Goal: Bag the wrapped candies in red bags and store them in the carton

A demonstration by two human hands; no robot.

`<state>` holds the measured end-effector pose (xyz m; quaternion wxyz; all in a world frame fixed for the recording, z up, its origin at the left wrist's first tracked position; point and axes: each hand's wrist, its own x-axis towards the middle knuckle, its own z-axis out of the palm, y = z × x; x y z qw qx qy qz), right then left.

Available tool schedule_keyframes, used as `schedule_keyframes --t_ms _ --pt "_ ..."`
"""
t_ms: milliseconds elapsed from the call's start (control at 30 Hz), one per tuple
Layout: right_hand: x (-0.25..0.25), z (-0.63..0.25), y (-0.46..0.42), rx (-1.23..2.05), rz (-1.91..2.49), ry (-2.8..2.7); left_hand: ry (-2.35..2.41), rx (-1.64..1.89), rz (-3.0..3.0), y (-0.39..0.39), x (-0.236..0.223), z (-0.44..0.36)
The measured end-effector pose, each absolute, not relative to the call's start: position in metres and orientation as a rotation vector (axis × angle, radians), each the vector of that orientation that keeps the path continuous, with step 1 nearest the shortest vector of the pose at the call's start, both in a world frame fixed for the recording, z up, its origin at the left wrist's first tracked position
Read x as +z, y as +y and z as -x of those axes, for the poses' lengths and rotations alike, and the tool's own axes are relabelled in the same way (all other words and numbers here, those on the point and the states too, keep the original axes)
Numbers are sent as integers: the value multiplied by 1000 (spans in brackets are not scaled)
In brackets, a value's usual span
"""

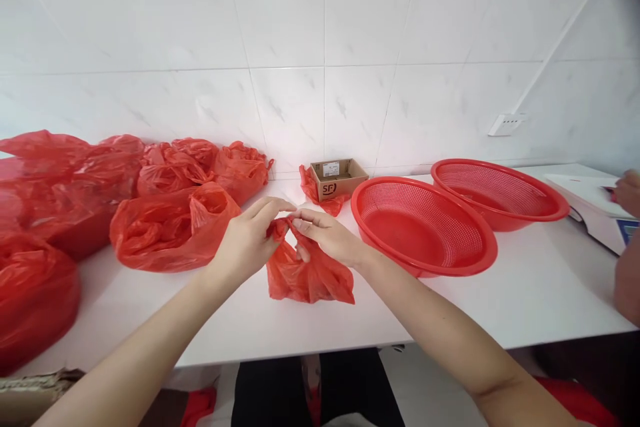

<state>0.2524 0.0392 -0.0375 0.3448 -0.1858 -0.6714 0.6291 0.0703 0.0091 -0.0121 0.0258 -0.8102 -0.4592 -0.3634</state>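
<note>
A small red plastic bag (313,277) hangs between my two hands near the front of the white table (280,340). My left hand (253,237) is closed on the bag's gathered top. From the other side, my right hand (325,235) pinches the same twisted plastic, its thumb and fingers almost meeting my left fingertips. A loop of the bag's handle shows between the hands. What the bag holds, if anything, cannot be made out. To the left of my left hand lies a larger red plastic bag (170,230).
More filled red bags (65,180) crowd the table's left side. Behind my hands stands a small cardboard box (337,180) on red plastic. Two red baskets, one nearer (423,227) and one farther (500,193), sit right. Beyond them are a white scale (587,197) and another person's hand (629,193).
</note>
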Motion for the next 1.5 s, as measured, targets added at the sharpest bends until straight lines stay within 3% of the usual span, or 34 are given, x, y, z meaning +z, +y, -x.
schedule_keyframes --t_ms 233,400,733,933,1167,1300,1500 --pt "-50 -263 41 1220 764 -1610 -1568 -1109 2531 -14 -40 -54" --pt "-76 -264 68 1210 975 -1359 -1720 -1206 2556 -55 -80 -39" --pt "-103 -231 93 1292 1039 -1219 -1767 -1802 2783 -70 -85 -58" --pt "-67 -231 62 1224 732 -1537 -1953 -2707 2472 -43 -81 -70" --pt "-52 -228 38 1046 741 -1938 -2391 -2277 2698 -29 -70 -88" --pt "-62 -234 38 1121 835 -1962 -2377 -2374 2507 -29 -75 -88" --pt "-45 -244 16 962 908 -1732 -2257 -2477 2386 -28 -74 -88"
